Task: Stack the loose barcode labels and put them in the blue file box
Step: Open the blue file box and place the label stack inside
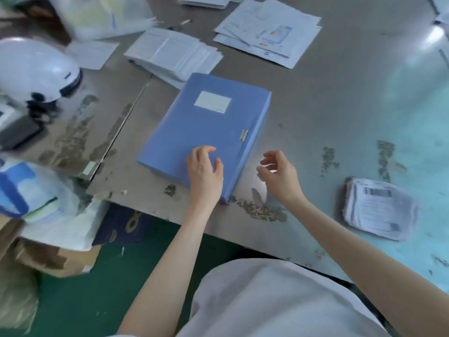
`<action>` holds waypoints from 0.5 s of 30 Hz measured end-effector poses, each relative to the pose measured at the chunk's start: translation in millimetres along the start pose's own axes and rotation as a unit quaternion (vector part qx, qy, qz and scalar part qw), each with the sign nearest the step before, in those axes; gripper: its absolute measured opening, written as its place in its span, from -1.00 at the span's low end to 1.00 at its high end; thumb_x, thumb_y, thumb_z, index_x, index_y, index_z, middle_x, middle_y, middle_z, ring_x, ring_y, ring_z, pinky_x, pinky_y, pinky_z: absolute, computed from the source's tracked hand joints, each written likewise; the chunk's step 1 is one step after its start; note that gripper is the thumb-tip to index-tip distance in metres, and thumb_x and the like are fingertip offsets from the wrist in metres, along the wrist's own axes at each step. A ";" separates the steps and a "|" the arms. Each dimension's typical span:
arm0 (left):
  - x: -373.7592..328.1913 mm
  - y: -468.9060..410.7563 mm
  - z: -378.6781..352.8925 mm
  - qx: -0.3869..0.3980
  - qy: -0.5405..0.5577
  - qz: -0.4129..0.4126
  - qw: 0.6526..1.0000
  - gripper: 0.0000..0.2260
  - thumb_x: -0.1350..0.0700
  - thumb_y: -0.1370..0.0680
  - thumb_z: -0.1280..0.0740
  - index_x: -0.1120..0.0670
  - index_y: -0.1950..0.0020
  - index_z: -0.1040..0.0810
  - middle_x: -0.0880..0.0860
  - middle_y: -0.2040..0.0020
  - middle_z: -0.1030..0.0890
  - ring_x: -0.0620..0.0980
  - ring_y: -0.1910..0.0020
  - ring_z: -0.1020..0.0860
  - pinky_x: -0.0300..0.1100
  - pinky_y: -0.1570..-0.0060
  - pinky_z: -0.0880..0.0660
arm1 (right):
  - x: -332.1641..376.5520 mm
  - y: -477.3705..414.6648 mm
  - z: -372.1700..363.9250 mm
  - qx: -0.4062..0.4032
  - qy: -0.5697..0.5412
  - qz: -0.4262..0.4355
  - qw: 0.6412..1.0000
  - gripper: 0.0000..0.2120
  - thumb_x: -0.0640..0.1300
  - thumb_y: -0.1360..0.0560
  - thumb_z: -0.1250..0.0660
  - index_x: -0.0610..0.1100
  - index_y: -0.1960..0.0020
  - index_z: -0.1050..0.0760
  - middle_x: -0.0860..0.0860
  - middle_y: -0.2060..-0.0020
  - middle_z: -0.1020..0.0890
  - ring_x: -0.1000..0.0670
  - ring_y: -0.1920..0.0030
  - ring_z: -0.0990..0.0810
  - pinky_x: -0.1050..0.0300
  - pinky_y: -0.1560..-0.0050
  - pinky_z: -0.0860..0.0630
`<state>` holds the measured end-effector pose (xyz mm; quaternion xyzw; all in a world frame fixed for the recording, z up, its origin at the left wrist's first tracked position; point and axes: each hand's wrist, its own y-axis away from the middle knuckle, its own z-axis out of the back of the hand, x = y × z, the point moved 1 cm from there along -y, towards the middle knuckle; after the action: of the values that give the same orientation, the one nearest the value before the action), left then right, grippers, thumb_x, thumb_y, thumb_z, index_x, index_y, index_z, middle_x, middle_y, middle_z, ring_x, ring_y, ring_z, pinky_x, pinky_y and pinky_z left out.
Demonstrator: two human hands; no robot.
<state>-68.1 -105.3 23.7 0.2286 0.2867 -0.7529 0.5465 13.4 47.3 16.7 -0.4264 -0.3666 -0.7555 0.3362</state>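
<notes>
The blue file box (pixel 206 127) lies flat and closed on the grey table, a white label on its lid and a clasp on its right edge. My left hand (pixel 205 171) rests over the box's near corner, fingers curled and apart, holding nothing. My right hand (pixel 279 173) hovers just right of the box, fingers bent and apart, empty. A stack of barcode labels (pixel 379 207) sits on the table at the right, well apart from both hands.
More paper piles lie behind the box: a white stack (pixel 175 54) and printed sheets (pixel 269 32). A white helmet (pixel 34 69) sits at the left. The table's near edge (pixel 194 229) runs below my hands; cardboard and bags (pixel 48 227) lie lower left.
</notes>
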 end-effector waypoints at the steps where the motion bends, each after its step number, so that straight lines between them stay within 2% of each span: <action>1: 10.1 -5.5 7.0 -0.014 -0.029 0.010 0.999 -0.80 0.23 -0.55 -0.28 0.21 -0.17 -0.47 0.15 -0.16 -0.48 0.16 -0.16 -0.42 0.01 -0.08 -0.41 | 4.6 -2.4 -9.6 0.007 -0.001 -0.002 1.000 -0.68 -0.15 -0.49 -0.34 -0.14 -0.21 -0.41 -0.04 -0.09 -0.56 -0.07 -0.02 -0.57 -0.11 -0.08 -0.55; 3: 30.9 -14.2 19.8 -0.030 -0.085 0.041 0.995 -0.74 0.21 -0.54 -0.30 0.22 -0.22 -0.46 0.18 -0.23 -0.46 0.22 -0.22 -0.39 0.03 -0.08 -0.33 | 12.2 -6.5 -29.8 0.023 0.006 -0.008 1.000 -0.58 -0.12 -0.51 -0.34 -0.13 -0.32 -0.33 -0.03 -0.25 -0.46 -0.05 -0.17 -0.49 -0.03 -0.17 -0.48; 5: 45.5 -24.0 26.5 -0.020 -0.122 0.080 0.989 -0.66 0.15 -0.54 -0.30 0.21 -0.29 -0.41 0.18 -0.34 -0.40 0.23 -0.32 -0.32 0.09 -0.16 -0.29 | 15.9 -8.8 -40.8 0.023 0.004 -0.011 1.000 -0.47 -0.10 -0.51 -0.34 -0.12 -0.41 -0.23 -0.03 -0.37 -0.34 -0.04 -0.30 -0.40 -0.03 -0.26 -0.42; 9: 68.4 -42.2 34.1 0.012 -0.161 0.141 0.977 -0.52 0.02 -0.55 -0.28 0.17 -0.41 -0.28 0.17 -0.48 -0.23 0.20 -0.47 -0.13 0.19 -0.34 -0.12 | 18.0 -14.0 -54.0 0.025 -0.026 -0.027 0.999 -0.33 -0.10 -0.51 -0.35 -0.09 -0.50 -0.07 0.01 -0.46 -0.21 -0.01 -0.39 -0.30 0.09 -0.30 -0.36; 10: 71.2 -46.3 36.1 0.015 -0.162 0.149 0.975 -0.49 0.00 -0.55 -0.27 0.17 -0.43 -0.25 0.16 -0.49 -0.20 0.19 -0.49 -0.11 0.20 -0.35 -0.10 | 16.5 -15.3 -56.0 0.025 -0.041 -0.030 0.998 -0.30 -0.11 -0.51 -0.36 -0.08 -0.51 -0.04 0.02 -0.47 -0.20 0.00 -0.41 -0.28 0.08 -0.33 -0.34; 12: 73.8 -54.2 39.7 0.019 -0.153 0.168 0.974 -0.44 -0.04 -0.54 -0.27 0.17 -0.46 -0.19 0.17 -0.51 -0.16 0.18 -0.50 -0.06 0.22 -0.36 -0.08 | 14.9 -17.2 -58.9 0.028 -0.067 -0.036 0.997 -0.24 -0.09 -0.48 -0.39 -0.02 -0.52 -0.01 0.06 -0.48 -0.20 -0.01 -0.43 -0.28 -0.07 -0.38 -0.36; 15: 73.6 -60.5 39.6 0.022 -0.134 0.205 0.969 -0.37 -0.07 -0.54 -0.25 0.16 -0.50 -0.10 0.18 -0.53 -0.09 0.18 -0.51 -0.02 0.26 -0.35 -0.09 | 13.6 -17.7 -59.3 0.033 -0.098 -0.048 0.994 -0.18 -0.09 -0.44 -0.43 0.03 -0.52 0.00 0.07 -0.47 -0.24 -0.01 -0.41 -0.33 -0.13 -0.34 -0.41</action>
<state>-149.0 -168.8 15.2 0.1917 0.1415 -0.6546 0.7174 -30.4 3.7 2.2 -0.4684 -0.4426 -0.7132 0.2758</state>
